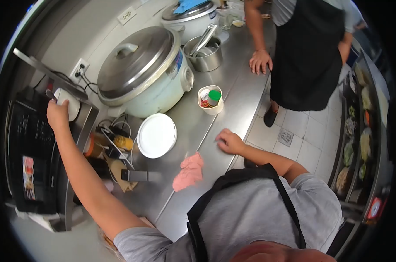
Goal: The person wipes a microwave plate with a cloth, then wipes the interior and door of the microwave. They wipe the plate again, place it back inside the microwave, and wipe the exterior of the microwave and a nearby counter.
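Observation:
My left hand (58,114) reaches up to a shelf at the far left, its fingers and thumb closed at the side of a white cup-like container (71,105). A small dark piece shows by the fingertips; I cannot make out what it is. Loosely curled, my right hand (228,140) rests at the steel counter's front edge with nothing visible in it. Left of that hand lies a crumpled pink cloth (189,171). A white round lid (157,135) is on the counter between my arms. Beyond it stands a white tub (211,108) holding a green-capped jar and small items.
A large rice cooker (139,65) stands against the wall, with a steel pot (206,59) of utensils beside it. A black microwave (30,153), cables and a yellow-labelled bottle (123,143) are at left. A co-worker in a black apron (307,52) rests a hand (261,61) on the counter.

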### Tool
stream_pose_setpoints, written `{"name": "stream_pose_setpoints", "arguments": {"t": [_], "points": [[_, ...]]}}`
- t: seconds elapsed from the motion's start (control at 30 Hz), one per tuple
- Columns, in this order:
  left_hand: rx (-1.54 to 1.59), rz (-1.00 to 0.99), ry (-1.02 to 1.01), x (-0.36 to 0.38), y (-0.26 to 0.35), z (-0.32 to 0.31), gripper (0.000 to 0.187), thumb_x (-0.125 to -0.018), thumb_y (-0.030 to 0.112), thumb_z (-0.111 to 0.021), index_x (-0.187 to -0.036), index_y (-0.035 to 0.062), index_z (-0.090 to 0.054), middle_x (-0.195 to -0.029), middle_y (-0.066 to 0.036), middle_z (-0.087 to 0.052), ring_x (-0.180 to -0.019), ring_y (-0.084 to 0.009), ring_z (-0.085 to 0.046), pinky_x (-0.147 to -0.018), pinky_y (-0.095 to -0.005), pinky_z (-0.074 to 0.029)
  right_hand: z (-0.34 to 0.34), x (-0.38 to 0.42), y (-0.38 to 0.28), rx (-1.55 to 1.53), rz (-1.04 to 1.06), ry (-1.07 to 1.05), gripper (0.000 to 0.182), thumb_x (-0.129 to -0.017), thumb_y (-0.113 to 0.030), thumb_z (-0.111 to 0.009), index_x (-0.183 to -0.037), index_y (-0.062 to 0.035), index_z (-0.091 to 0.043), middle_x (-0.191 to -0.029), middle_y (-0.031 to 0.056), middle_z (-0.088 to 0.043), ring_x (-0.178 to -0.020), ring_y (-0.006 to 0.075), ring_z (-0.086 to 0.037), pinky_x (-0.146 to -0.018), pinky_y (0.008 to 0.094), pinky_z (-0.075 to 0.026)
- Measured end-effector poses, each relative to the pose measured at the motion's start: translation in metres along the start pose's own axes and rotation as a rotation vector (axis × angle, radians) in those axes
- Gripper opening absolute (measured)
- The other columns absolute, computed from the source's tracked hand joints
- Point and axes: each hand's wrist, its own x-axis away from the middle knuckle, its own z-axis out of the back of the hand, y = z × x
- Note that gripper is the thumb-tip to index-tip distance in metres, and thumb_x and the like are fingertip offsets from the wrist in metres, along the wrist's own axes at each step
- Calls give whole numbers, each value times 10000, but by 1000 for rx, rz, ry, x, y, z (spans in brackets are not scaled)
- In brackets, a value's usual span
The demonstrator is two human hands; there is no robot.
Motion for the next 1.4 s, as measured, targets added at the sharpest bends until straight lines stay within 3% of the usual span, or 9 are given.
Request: {"name": "stream_pose_setpoints", "arguments": {"t": [0.33, 0.53, 0.6, 0.7, 0.93, 1.17, 1.33, 1.37, 1.4], "points": [[450, 168, 50, 129, 94, 117, 332, -680, 206, -690, -872, -28, -553, -727, -79, -568, -627, -129, -519, -579, -247, -422, 70, -112, 17, 337, 399, 121, 246, -642, -78, -612, -876, -79, -539, -1007, 100, -448, -864, 287, -505, -719, 384, -441], [776, 97, -277, 208, 181, 21, 271, -668, 127, -701, -857, -5, -560, -697, -38, -549, -612, -96, -496, -529, -241, -409, 87, -154, 57, 341, 384, 158, 127, -647, -56, -592, -755, -57, -524, -936, 111, -479, -851, 291, -511, -703, 384, -444], [815, 40, -456, 238, 196, -65, 394, -664, 162, -689, -991, 3, -535, -961, -174, -558, -895, -316, -536, -778, -358, -420, 92, -164, 62, 353, 382, 147, 107, -656, -45, -581, -745, -50, -522, -937, 117, -482, -851, 291, -513, -698, 384, -445], [676, -47, -556, 269, 236, -118, 390, -676, 195, -678, -984, -1, -539, -986, -188, -546, -907, -330, -535, -773, -376, -430, 102, -175, 65, 370, 355, 140, 130, -662, -44, -583, -782, -51, -533, -982, 124, -477, -883, 298, -512, -716, 384, -444], [732, -25, -486, 307, 263, -178, 272, -703, 146, -641, -919, 35, -517, -944, -152, -517, -826, -334, -539, -698, -387, -438, 108, -121, 65, 245, 193, 192, 456, -656, -80, -607, -1093, -88, -475, -1203, 215, -319, -951, 367, -480, -789, 397, -428], [919, -42, -439, 315, 254, -182, 427, -702, 121, -630, -1089, 79, -454, -1161, -129, -415, -808, -283, -561, -687, -369, -460, 92, -60, 91, -1, 89, 58, 455, -652, -71, -568, -1093, -99, -459, -1171, 182, -342, -697, 205, -508, -614, 300, -446], [1113, -124, -240, 330, 207, -162, 554, -694, 52, -623, -1188, 51, -371, -1252, -171, -313, -853, -249, -545, -680, -317, -473, 197, -90, 80, -17, 14, 536, 483, -719, -61, -562, -1163, -5, -381, -1007, 154, -470, -772, 167, -480, -644, 286, -431], [1168, -76, -267, 332, 197, -158, 557, -692, 30, -617, -1189, 37, -365, -1230, -173, -324, -852, -237, -534, -672, -307, -471, 238, -108, 89, 196, 324, 831, 542, -733, -77, -574, -1218, -5, -344, -1013, 133, -474, -762, 137, -482, -676, 261, -424], [1215, -37, -312, 338, 176, -151, 559, -690, 8, -610, -1189, 23, -360, -1208, -174, -335, -851, -226, -523, -665, -297, -469, 279, -97, 31, 144, 212, 1020, 580, -748, -65, -560, -1266, -16, -303, -1034, 120, -478, -725, 119, -491, -690, 245, -422]]}}
